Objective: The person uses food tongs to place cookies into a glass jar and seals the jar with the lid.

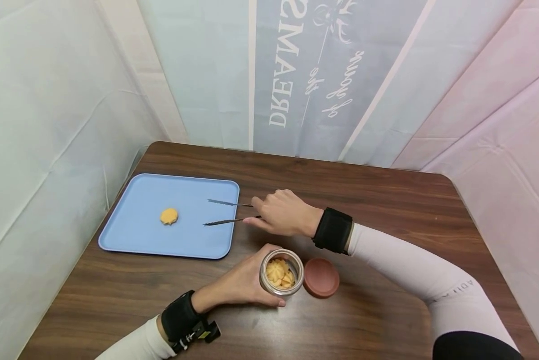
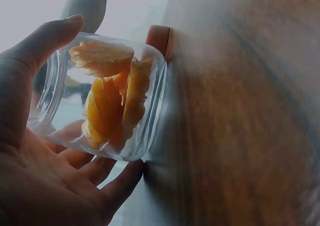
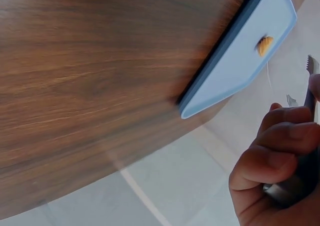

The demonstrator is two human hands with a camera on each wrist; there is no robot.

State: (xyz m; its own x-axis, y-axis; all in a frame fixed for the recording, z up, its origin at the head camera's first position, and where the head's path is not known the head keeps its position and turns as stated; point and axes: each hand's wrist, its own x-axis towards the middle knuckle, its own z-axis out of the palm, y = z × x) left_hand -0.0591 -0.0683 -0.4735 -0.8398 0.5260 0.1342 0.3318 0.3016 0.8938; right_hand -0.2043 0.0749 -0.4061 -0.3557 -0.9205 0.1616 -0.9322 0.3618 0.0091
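Observation:
My left hand (image 1: 249, 280) grips a clear jar (image 2: 107, 96) that stands on the table with its mouth uncovered. Several yellow, scallop-edged cookies (image 1: 280, 274) lie inside the jar. In my right hand (image 1: 284, 214) is a pair of metal tongs (image 1: 224, 221), whose two arms are spread apart with nothing between the tips. These tips hang over the right part of a blue tray (image 1: 134, 200). One yellow cookie (image 1: 168, 216) lies on the tray, left of the tongs. The right wrist view shows curled fingers (image 3: 275, 161) around the tongs' dark handle.
A reddish-brown round lid (image 1: 322, 278) lies on the table just right of the jar. The wooden table (image 1: 400, 210) is bordered by cloth hangings (image 1: 206, 75) at the back and both sides.

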